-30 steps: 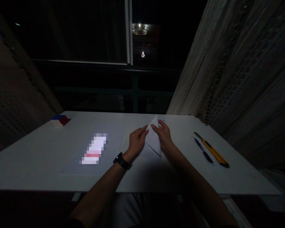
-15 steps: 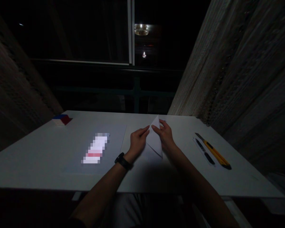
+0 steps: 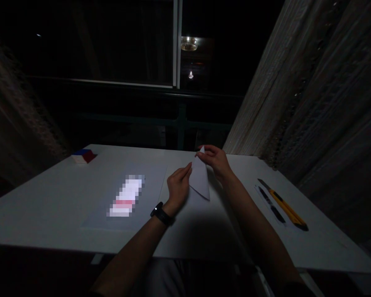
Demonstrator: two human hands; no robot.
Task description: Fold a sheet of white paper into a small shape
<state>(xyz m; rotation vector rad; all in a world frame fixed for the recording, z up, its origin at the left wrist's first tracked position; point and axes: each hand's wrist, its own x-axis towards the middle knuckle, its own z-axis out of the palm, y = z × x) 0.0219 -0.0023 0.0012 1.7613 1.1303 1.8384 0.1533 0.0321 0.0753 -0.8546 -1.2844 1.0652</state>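
Head view, and I have both hands just right of centre in the frame, working on a folded white paper (image 3: 199, 181), its narrow point aimed at the top of the picture. The left hand (image 3: 177, 187) has thumb and fingers pressed close together on the paper's left edge, a narrow grip. Up at the tip, the right hand (image 3: 215, 161) pinches the point between thumb and fingers, so that one is narrow too, with paper in it. A slanting folded edge runs across the lower part of the paper; whether the bottom touches the white table (image 3: 40, 210), I can't tell from here.

There's a dark watch (image 3: 160, 213) on the left wrist, low centre. Left of that, I've got a bright pixelated rectangle (image 3: 126, 197) lying on a pale sheet (image 3: 156, 177); what it shows is masked. Farther over, at middle left of the frame, sits a blue, red and white block (image 3: 83, 156) near the table's far corner.

Over to the lower right, a yellow and black cutter (image 3: 286, 208) lies slanted with its blade showing, and just beside it a dark pen (image 3: 271, 205).
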